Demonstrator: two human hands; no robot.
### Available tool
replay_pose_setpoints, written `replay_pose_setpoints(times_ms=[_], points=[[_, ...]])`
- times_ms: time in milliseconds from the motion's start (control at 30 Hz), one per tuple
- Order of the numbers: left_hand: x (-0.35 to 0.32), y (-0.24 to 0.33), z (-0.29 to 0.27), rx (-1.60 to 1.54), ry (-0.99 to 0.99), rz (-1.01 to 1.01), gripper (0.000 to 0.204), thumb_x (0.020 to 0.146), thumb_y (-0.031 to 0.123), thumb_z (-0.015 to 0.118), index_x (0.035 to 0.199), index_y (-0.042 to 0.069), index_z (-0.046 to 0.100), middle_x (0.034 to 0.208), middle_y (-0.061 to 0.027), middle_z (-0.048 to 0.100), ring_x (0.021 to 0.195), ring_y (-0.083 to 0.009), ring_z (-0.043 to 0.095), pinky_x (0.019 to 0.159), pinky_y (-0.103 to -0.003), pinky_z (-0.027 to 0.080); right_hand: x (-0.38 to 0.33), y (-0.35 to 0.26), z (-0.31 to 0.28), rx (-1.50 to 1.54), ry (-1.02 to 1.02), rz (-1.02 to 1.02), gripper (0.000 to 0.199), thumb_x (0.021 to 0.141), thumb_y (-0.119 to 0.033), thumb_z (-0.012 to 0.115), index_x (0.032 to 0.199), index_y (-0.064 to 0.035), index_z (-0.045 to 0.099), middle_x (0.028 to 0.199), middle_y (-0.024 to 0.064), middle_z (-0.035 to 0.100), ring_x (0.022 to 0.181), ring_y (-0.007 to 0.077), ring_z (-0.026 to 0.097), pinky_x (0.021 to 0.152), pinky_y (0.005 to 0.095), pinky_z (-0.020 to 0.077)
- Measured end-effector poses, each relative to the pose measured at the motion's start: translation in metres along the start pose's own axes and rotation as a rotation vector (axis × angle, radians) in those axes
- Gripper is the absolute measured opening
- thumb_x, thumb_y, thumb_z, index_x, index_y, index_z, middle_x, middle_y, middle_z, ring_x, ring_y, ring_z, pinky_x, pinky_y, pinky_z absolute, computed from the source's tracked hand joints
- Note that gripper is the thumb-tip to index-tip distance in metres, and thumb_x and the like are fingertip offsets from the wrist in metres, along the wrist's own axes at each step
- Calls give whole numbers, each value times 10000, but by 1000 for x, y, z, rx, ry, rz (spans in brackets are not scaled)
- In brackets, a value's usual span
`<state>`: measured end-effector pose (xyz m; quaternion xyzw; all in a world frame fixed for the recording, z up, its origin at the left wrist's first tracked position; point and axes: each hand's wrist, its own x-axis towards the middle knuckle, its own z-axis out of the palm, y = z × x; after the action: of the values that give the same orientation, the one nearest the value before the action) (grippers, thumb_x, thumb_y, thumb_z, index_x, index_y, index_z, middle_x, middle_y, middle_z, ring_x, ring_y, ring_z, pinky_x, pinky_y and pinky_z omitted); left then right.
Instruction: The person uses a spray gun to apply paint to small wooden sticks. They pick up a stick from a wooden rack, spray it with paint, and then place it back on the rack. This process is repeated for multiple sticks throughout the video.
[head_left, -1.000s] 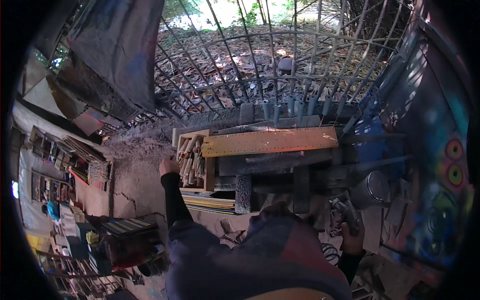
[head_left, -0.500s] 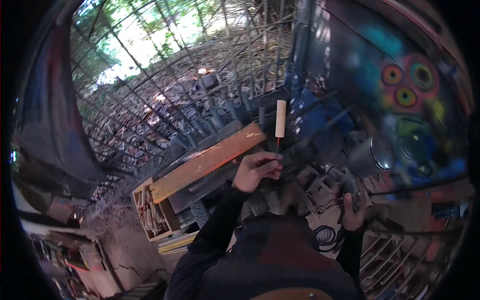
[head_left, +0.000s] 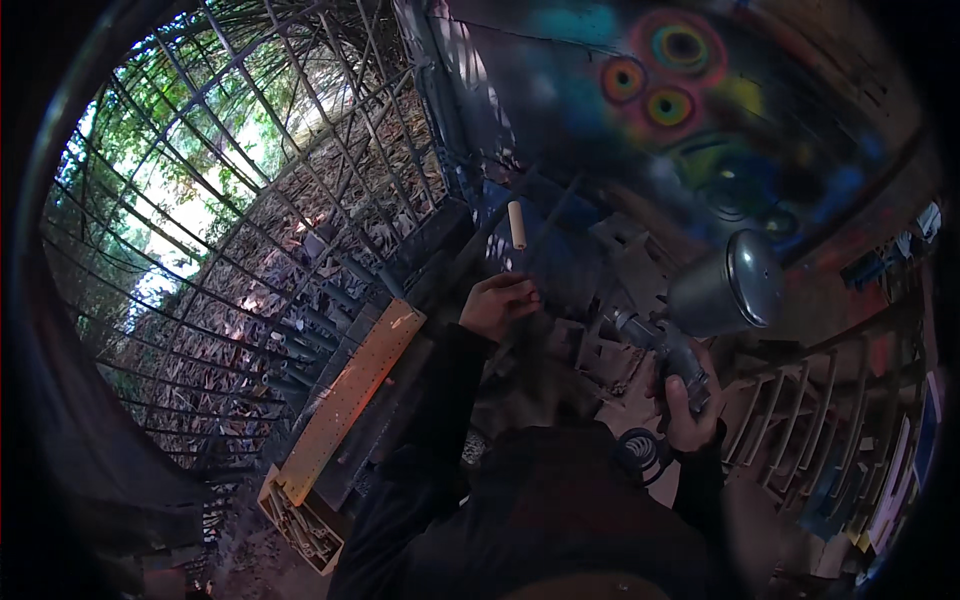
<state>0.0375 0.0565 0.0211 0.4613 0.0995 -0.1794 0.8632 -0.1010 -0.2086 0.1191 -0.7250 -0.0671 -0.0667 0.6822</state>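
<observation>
My left hand [head_left: 500, 304] is closed, fingertips pinched on a thin rod. At the rod's upper end stands a pale wooden cylinder [head_left: 517, 226], much like a tool handle, tilted slightly. The rod itself hardly shows against the dark background. On the right, my right hand [head_left: 692, 408] is wrapped round the grip of a metal spray gun [head_left: 676, 362]. A large shiny metal cup [head_left: 712, 290] sits on the gun, and its nozzle end points left, toward the side of the cylinder. Below the gun hangs a dark coiled hose [head_left: 640, 450].
An orange perforated board [head_left: 350, 405] lies at the left, with a wooden box [head_left: 318, 535] of several handle-like sticks by its near end. Metal bars [head_left: 250, 160] stand at the far left. A spray-painted panel [head_left: 600, 110] is at the back. Slatted racking [head_left: 790, 420] stands at right.
The view has swung to the right. My right hand has brought the spray gun up, and it now shows clearly. My left hand still pinches the rod; the cylinder appears smaller and leans differently.
</observation>
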Motion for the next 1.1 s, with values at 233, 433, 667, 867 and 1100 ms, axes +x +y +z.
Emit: replay_pose_setpoints(times_ms=[233, 433, 667, 867, 1100], points=[[-2, 6, 4, 35, 22, 8, 289, 800, 47, 650, 1059, -19, 540, 901, -68, 593, 817, -171, 593, 736, -308, 506, -1, -2, -1, -2, -24, -26, 443, 839, -113, 508, 1249, 40, 439, 813, 64, 591, 658, 82, 520, 602, 214, 415], [1, 5, 5, 109, 28, 29, 251, 772, 54, 678, 995, -4, 576, 849, -50, 592, 786, -154, 586, 709, -284, 494, 1, -1, 1, -29, -45, -81, 487, 858, -174, 498, 1268, 64, 389, 841, 98, 576, 704, 122, 540, 631, 251, 435], [-1, 4, 2, 118, 26, 58, 229, 784, 59, 667, 985, -6, 579, 833, -37, 576, 782, -143, 576, 705, -271, 488, 0, -6, 2, -44, -62, -76, 492, 864, -197, 493, 1263, 71, 391, 853, 103, 571, 689, 128, 537, 623, 258, 439], [-5, 8, 3, 27, -27, 18, 229, 816, 66, 641, 1015, -15, 562, 878, -50, 574, 811, -158, 577, 736, -281, 502, 0, -5, 0, -75, -18, -103, 509, 857, -222, 501, 1261, 68, 397, 852, 104, 578, 679, 127, 543, 603, 241, 433], [14, -6, -6, 262, -96, 227, 182, 813, 58, 626, 977, -19, 606, 890, -94, 623, 814, -209, 629, 713, -303, 525, 3, -22, -10, 17, 36, -126, 487, 858, -211, 518, 1254, 53, 411, 848, 90, 581, 733, 120, 540, 609, 231, 420]])
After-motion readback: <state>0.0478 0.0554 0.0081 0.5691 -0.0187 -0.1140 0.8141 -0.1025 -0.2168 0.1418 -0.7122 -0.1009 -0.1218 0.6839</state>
